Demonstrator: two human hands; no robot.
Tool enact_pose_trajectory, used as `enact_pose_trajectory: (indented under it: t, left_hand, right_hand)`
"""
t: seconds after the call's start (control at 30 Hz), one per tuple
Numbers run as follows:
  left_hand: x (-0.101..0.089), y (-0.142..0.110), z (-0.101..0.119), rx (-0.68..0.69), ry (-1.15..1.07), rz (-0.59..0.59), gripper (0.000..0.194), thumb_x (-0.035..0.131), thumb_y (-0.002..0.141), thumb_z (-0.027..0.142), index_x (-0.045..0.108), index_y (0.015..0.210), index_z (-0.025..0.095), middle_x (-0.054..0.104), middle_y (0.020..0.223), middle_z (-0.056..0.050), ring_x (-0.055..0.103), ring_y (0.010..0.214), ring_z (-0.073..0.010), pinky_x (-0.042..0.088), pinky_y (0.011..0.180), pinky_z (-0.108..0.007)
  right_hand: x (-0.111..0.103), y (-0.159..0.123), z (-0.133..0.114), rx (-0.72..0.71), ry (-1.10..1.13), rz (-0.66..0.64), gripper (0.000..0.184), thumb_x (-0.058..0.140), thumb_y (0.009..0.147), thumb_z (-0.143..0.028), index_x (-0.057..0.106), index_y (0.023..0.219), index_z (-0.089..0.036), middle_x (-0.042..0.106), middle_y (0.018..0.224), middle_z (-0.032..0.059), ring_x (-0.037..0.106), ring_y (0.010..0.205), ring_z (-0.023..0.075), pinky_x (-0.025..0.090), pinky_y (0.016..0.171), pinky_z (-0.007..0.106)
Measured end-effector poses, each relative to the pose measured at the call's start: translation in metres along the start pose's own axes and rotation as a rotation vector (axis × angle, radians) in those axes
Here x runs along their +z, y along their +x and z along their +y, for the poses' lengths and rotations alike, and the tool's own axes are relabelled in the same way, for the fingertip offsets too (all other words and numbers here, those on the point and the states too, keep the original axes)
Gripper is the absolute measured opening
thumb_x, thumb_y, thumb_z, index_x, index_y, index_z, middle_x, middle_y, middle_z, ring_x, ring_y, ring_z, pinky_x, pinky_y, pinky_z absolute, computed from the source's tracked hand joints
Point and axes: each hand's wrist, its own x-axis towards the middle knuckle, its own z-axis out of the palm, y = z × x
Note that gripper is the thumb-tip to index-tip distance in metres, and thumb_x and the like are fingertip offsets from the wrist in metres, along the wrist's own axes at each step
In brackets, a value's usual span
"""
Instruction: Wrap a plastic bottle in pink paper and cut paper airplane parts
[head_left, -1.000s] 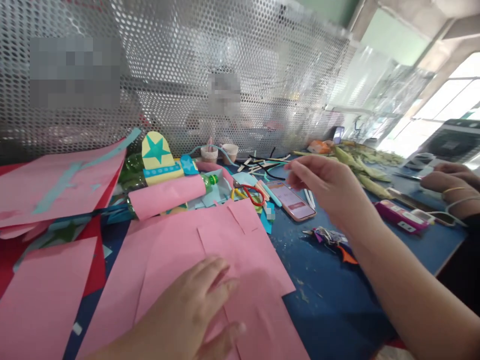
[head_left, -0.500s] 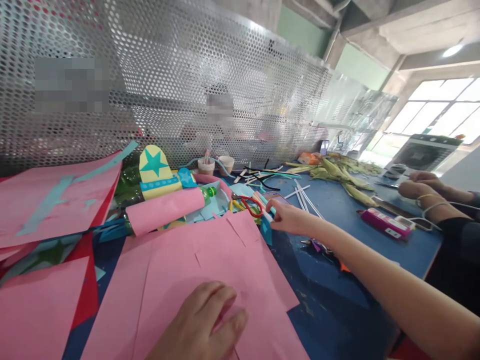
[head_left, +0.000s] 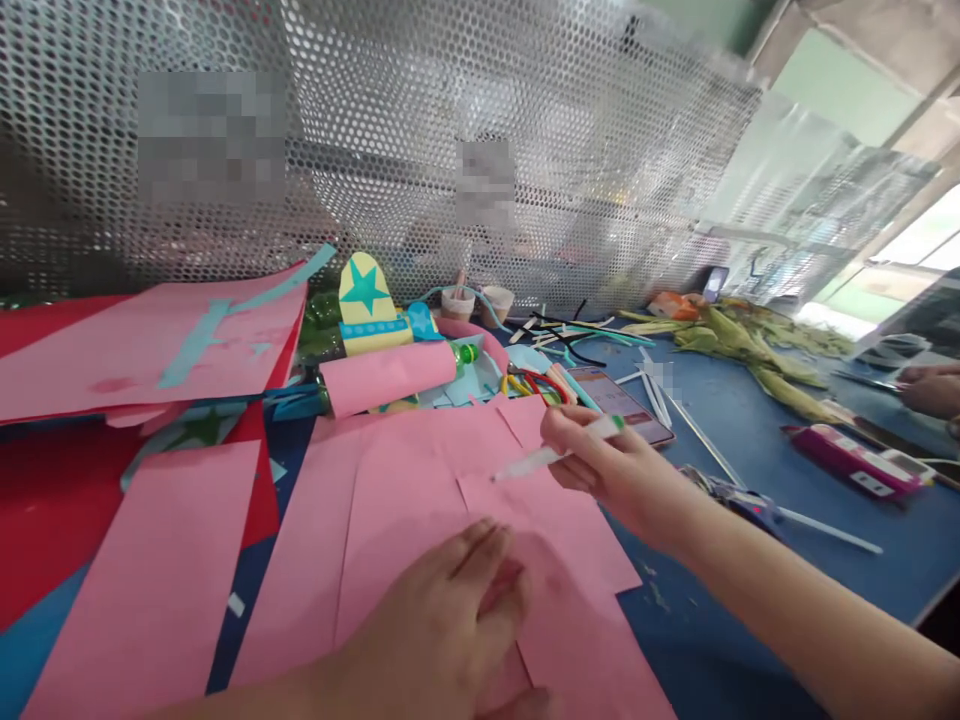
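Note:
My right hand [head_left: 592, 455] grips a white felt-tip pen [head_left: 525, 463] with a green end. Its tip points down and left, over or against the large pink paper [head_left: 405, 490]; whether it touches I cannot tell. On that paper, lower down, my left hand [head_left: 457, 620] rests with bent fingers and fingertips against the sheet. Behind the paper lies a bottle wrapped in pink paper [head_left: 390, 376], its green cap [head_left: 469, 354] to the right. Red and yellow-handled scissors [head_left: 536, 385] and a phone [head_left: 619, 400] lie beyond my right hand.
More pink sheets [head_left: 157, 560] and red paper [head_left: 52, 510] lie at left. A yellow card with a blue star [head_left: 366, 290] and paper cups [head_left: 496, 305] stand by the perforated metal screen [head_left: 405, 120]. Corn husks [head_left: 742, 355] and a purple box [head_left: 859, 460] are at right, near another person's hand [head_left: 930, 388].
My right hand has come from beside the scissors to over the pink paper, with the pen now in plain sight. My left hand stays on the paper. The view has turned left.

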Motion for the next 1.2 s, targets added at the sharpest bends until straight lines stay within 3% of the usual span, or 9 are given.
enact_pose_trajectory:
  t: [0.1,0.2,0.27,0.33,0.6,1.2]
  left_hand:
    - [-0.002,0.0,0.003,-0.007,-0.045,-0.046,0.061,0.027,0.098,0.054,0.063,0.119,0.011,0.067,0.121,-0.017,0.057,0.118,-0.0276,0.044,0.103,-0.039]
    - [-0.004,0.001,0.003,-0.012,-0.055,-0.099,0.06,0.032,0.096,0.055,0.062,0.122,0.01,0.065,0.124,-0.019,0.054,0.121,-0.0296,0.045,0.102,-0.04]
    - [-0.003,0.001,0.002,-0.019,-0.062,-0.134,0.06,0.035,0.094,0.058,0.062,0.122,0.012,0.064,0.125,-0.019,0.053,0.122,-0.0314,0.044,0.104,-0.043]
    - [-0.001,0.0,0.002,-0.03,-0.062,-0.137,0.061,0.036,0.093,0.06,0.062,0.122,0.014,0.064,0.124,-0.017,0.055,0.119,-0.0319,0.043,0.104,-0.045]
    - [0.008,-0.005,0.001,-0.018,-0.018,-0.063,0.059,0.033,0.095,0.06,0.06,0.123,0.015,0.064,0.122,-0.017,0.057,0.115,-0.0311,0.043,0.103,-0.044]
    - [0.005,-0.003,0.002,-0.016,-0.025,-0.094,0.058,0.035,0.094,0.06,0.06,0.122,0.014,0.065,0.121,-0.018,0.057,0.116,-0.0322,0.044,0.103,-0.045]
  right_hand:
    - [0.013,0.012,0.026,-0.009,0.059,0.101,0.033,0.051,0.09,-0.047,0.052,0.069,-0.022,0.022,0.046,-0.0112,0.021,0.042,0.0087,0.019,0.043,0.024]
    - [0.011,0.019,0.043,-0.054,0.028,0.142,0.02,0.053,0.086,-0.043,0.056,0.087,-0.024,0.045,0.054,-0.0077,0.039,0.051,0.0113,0.029,0.05,0.025]
    - [0.008,0.02,0.048,-0.087,-0.027,0.146,0.019,0.065,0.079,-0.038,0.054,0.078,-0.022,0.052,0.063,-0.0057,0.043,0.058,0.0112,0.033,0.055,0.025]
    - [0.006,0.018,0.05,-0.097,-0.08,0.128,0.027,0.071,0.077,-0.036,0.049,0.069,-0.022,0.05,0.06,-0.0069,0.04,0.055,0.0103,0.031,0.054,0.025]
    - [0.006,0.017,0.053,-0.081,-0.183,0.024,0.039,0.071,0.079,-0.045,0.044,0.064,-0.023,0.042,0.055,-0.0084,0.031,0.051,0.0094,0.025,0.048,0.025]
    - [0.01,0.017,0.051,-0.004,-0.194,-0.058,0.041,0.072,0.076,-0.049,0.044,0.063,-0.023,0.045,0.047,-0.0099,0.031,0.042,0.0065,0.022,0.043,0.023]
